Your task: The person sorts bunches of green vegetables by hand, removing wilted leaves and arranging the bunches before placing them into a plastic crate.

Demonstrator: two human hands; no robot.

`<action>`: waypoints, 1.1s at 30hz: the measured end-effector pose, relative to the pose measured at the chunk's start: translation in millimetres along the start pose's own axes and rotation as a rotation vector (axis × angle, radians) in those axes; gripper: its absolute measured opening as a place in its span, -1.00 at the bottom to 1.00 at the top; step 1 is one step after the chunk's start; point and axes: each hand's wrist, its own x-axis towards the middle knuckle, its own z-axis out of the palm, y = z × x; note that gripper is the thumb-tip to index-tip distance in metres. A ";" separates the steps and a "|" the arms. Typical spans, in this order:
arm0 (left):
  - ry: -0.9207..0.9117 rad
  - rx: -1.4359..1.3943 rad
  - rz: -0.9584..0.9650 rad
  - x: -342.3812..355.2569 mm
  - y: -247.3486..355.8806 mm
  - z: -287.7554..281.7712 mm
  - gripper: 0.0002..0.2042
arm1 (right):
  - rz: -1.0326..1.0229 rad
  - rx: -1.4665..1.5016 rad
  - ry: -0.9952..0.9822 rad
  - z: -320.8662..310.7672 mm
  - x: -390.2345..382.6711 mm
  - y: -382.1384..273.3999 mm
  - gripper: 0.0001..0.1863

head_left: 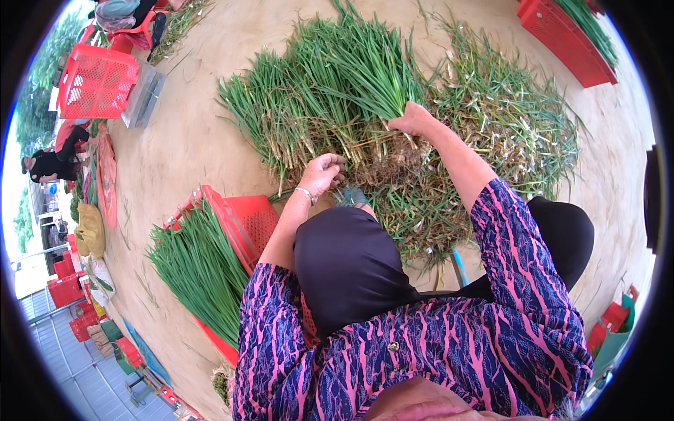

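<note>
In front of me a thick heap of garlic chives (302,88) lies on the ground, leaves away from me, pale stems and brown roots (400,158) towards me. My right hand (413,121) is closed around the stem end of a bunch of garlic chives (368,67), whose leaves fan out over the heap. At the near left of the heap is my left hand (323,174), its fingers bent together beside the roots; what they hold, if anything, cannot be made out. A light bracelet circles that wrist.
Leafy trimmings (498,112) spread right of the heap and down between my knees. Beside my left leg stands a red crate (242,228) holding cleaned chives (200,263). Another red crate (562,35) is at far right. A red chair (98,81) and people are at far left.
</note>
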 end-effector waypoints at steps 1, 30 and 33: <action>-0.003 0.051 0.060 5.2 4.6 1.3 -0.69 | 0.043 0.006 -0.068 -2.2 0.3 5.0 -0.24; -0.352 0.887 0.134 58.2 -24.4 38.9 -0.21 | -0.070 0.756 -0.069 15.3 -13.5 3.0 -0.45; -0.311 0.898 0.112 62.2 -34.0 33.1 -0.21 | -0.128 1.127 -0.282 9.2 -45.1 -5.1 -0.48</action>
